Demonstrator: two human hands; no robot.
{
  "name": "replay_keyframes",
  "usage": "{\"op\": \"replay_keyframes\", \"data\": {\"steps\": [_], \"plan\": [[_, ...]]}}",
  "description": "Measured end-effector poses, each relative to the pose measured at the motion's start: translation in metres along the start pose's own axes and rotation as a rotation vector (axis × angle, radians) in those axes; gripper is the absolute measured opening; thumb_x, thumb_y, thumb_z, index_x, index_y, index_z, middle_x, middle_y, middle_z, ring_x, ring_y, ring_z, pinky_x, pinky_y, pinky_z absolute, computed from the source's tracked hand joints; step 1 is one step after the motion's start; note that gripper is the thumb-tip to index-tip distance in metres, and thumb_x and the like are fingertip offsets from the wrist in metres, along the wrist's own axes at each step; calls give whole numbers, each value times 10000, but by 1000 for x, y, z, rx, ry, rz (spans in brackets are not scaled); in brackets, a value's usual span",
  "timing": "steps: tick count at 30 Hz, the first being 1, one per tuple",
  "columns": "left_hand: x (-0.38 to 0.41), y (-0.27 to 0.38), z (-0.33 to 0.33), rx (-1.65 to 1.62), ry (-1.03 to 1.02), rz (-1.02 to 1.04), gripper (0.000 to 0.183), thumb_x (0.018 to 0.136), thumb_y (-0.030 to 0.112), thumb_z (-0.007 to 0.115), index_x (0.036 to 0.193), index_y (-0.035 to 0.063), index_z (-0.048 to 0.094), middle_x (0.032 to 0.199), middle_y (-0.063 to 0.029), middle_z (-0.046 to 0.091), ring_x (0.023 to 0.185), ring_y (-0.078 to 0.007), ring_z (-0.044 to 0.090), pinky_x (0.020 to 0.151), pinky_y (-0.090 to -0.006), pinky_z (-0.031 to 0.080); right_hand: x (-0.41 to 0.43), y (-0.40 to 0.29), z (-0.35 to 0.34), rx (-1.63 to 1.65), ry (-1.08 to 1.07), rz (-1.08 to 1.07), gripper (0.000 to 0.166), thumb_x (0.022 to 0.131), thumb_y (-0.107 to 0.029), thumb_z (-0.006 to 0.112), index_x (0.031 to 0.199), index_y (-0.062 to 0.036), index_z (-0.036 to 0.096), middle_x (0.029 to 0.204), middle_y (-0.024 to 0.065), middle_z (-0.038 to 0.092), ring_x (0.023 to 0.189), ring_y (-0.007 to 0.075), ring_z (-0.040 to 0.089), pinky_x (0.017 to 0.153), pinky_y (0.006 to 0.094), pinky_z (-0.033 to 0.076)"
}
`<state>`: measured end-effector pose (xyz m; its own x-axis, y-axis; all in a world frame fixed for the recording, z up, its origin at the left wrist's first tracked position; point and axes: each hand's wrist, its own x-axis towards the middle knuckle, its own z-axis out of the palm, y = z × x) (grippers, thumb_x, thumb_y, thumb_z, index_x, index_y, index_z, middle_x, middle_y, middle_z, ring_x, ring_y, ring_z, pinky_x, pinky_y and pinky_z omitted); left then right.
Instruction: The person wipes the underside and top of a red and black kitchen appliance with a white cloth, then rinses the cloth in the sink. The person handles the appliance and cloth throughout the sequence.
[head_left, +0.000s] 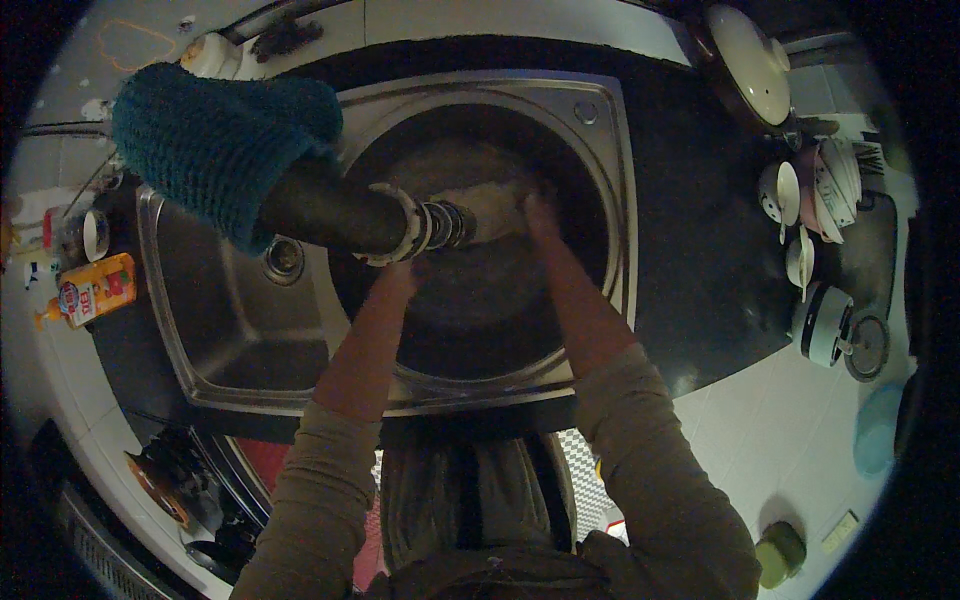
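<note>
A large round dark pan sits over the right part of the double steel sink, with what looks like liquid inside. A pale, blurred flat item lies in its middle. My right hand is at that item's right side, dim and blurred. My left hand is mostly hidden under the faucet head, so what it touches cannot be seen. The faucet, with a ringed nozzle, reaches in from the left, and a teal knitted cloth drapes over it.
The left basin has a drain. An orange pump bottle lies at the left. On the right are a lidded pot, stacked bowls, spoons and a light-blue container. Black countertop borders the sink.
</note>
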<state>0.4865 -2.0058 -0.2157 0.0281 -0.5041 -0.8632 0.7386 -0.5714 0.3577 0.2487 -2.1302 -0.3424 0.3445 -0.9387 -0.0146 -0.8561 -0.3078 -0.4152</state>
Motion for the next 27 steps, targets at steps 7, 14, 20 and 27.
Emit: {"op": "replay_keyframes", "data": {"steps": [7,14,20,27], "plan": [[72,-20,-74,-521,-518,-5,350,873,346,538,1131,109,523,1025,-66,574,942,-193,552,828,-330,469,-7,-157,-65,438,-529,78,396,763,-208,598,1129,-64,551,1119,179,566,1074,358,510,934,400,407],[27,-21,-35,-257,-417,-50,397,869,384,496,1140,94,519,1062,-79,565,973,-212,545,842,-358,462,-74,-249,-165,361,-79,-314,319,677,-315,637,903,-90,618,915,121,621,781,283,621,687,433,499],[-11,-32,8,139,-270,146,441,865,416,460,1147,82,515,1094,-90,557,999,-228,539,854,-383,456,-54,-200,-117,110,-135,-140,222,713,-320,618,740,-105,669,731,110,634,665,294,619,649,458,493],[-74,17,49,-311,-317,-85,534,847,535,402,1142,108,531,1138,-93,558,1033,-260,534,866,-436,445,-29,-252,-159,261,27,-46,179,733,-269,620,824,-118,651,780,109,651,623,305,629,582,409,523]]}}
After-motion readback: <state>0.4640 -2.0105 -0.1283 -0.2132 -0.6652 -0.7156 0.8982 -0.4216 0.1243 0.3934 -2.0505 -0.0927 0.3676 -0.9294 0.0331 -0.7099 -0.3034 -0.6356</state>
